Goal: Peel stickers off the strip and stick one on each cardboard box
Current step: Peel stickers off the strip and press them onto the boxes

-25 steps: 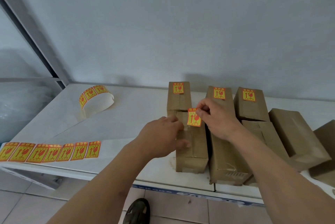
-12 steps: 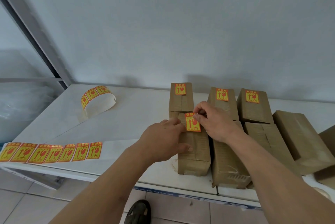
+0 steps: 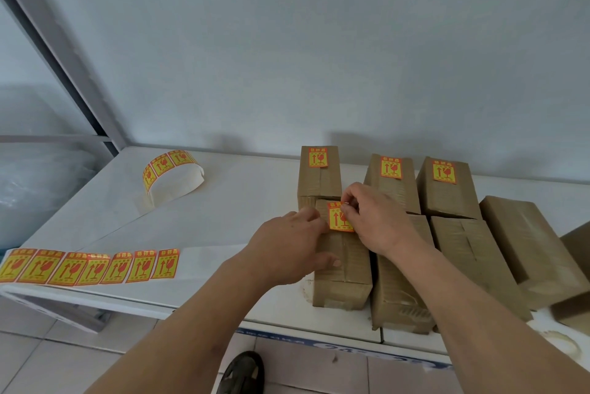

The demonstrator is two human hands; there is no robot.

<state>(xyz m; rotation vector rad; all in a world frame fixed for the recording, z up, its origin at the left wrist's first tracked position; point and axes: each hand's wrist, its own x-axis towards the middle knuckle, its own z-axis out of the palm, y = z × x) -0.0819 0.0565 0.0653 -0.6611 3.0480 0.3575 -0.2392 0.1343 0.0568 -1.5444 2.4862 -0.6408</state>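
Observation:
Several brown cardboard boxes lie in two rows on a white table (image 3: 230, 202). The three rear boxes each carry a yellow-and-red sticker, such as the left one (image 3: 318, 157). My right hand (image 3: 373, 218) pinches a sticker (image 3: 340, 218) by its top right corner against the far end of the front left box (image 3: 344, 266). My left hand (image 3: 293, 243) rests on that box's left side and holds it. The sticker strip (image 3: 89, 266) lies at the table's front left edge with several stickers on it.
The strip's far end (image 3: 169, 170) curls up at the back left of the table. More plain boxes (image 3: 530, 243) lie to the right. A wall stands close behind the table. A sandalled foot (image 3: 242, 373) shows on the tiled floor below.
My right hand has brought the sticker down and slightly left until it lies on the front left box. My left hand has stayed on the box's side.

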